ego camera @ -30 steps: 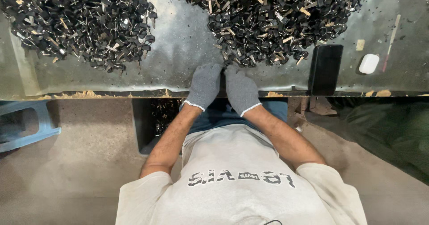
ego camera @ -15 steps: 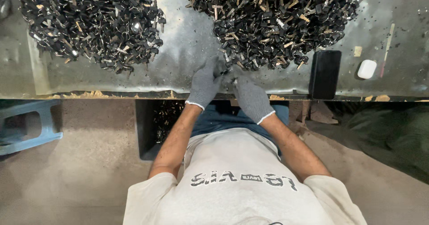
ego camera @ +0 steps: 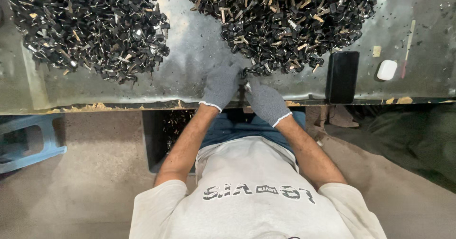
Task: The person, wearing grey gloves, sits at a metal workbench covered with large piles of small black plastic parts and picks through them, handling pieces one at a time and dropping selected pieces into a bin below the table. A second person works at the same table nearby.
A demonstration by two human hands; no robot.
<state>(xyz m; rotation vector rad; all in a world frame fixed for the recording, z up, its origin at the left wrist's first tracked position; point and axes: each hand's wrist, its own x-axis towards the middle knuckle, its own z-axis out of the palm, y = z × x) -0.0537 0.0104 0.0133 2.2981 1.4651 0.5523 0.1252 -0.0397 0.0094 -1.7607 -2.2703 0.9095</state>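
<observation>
Working at the near edge of the metal table (ego camera: 190,44), both gloved hands met at the foot of the right-hand pile of small black parts (ego camera: 285,20). Left hand (ego camera: 219,84) and right hand (ego camera: 266,101) pinched one small part (ego camera: 247,83) between their fingertips. Second pile (ego camera: 90,30) lay well apart to the left. Black phone (ego camera: 343,76) and white case (ego camera: 386,70) sat right of the hands.

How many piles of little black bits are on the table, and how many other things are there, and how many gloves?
Piles of small black parts: 2, a left pile and a right pile
Grey gloves: 2, on the left hand and the right hand
Black phone: 1
Small white case: 1
Thin stick: 1
Total: 7
</observation>
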